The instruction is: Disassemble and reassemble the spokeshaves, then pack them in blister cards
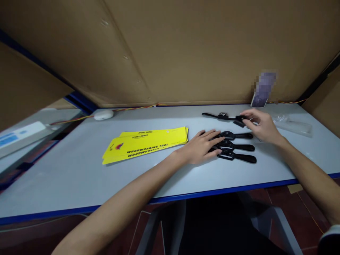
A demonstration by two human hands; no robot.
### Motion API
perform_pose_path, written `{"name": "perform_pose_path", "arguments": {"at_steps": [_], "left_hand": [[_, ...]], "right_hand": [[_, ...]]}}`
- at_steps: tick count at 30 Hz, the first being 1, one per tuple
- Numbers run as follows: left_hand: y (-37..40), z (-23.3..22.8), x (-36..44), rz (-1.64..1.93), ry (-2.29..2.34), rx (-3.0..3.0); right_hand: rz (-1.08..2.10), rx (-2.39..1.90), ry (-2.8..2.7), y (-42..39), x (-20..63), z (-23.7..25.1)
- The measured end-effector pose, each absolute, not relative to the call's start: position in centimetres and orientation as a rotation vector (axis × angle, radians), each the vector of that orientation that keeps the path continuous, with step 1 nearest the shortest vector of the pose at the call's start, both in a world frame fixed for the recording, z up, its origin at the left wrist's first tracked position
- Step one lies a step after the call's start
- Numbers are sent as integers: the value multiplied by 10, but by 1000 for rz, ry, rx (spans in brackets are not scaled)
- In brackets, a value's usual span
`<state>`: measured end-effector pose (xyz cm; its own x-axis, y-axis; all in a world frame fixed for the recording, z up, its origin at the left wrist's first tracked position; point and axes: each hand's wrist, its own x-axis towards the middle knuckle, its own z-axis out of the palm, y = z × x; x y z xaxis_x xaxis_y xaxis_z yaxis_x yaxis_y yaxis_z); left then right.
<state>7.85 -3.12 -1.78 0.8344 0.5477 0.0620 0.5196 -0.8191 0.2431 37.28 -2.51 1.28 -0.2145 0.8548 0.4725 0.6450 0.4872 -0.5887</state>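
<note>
Right of centre in the frame, the left hand [203,145] lies flat, palm down, on the left ends of three black spokeshaves [236,147] that rest side by side on the pale grey worktop [79,177]; its grip is apart, the fingers spread over the tools rather than closed round them. Just above and to the right, the right hand [261,125] reaches to a fourth black spokeshave [224,116] lying a little farther back, and its grip pinches that tool's right end between fingertips and thumb. The other end of this tool points toward the left of the frame and lies on the worktop. To the left of the left hand, near the middle of the frame, sits a stack of yellow cards [145,143] printed with black lettering, the sheets fanned slightly. At the right edge of the worktop lies a clear plastic bag [292,124]. At the back, toward the upper left, a white mouse [103,114] rests near a cable, and brown cardboard walls [170,49] rise behind everything.
</note>
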Motion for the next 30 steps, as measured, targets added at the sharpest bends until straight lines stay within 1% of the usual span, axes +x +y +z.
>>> {"name": "perform_pose_path", "arguments": {"at_steps": [4, 7, 20, 22, 27, 30], "left_hand": [[-31, -19, 78, 199, 819, 2788], [-30, -20, 78, 198, 829, 2786], [-30, -20, 78, 157, 842, 2800], [-30, -20, 77, 147, 848, 2804], [-30, -20, 77, 171, 824, 2792], [-30, -18, 77, 171, 827, 2784]], "right_hand": [[72, -1503, -2054, -15, 412, 24], [3, -1575, -2141, -9, 431, 26], [506, -1688, -2042, -8, 435, 20], [495, -1700, -2055, -8, 436, 21], [323, -1754, -2152, -7, 440, 20], [280, -1759, -2192, -6, 442, 18]]}}
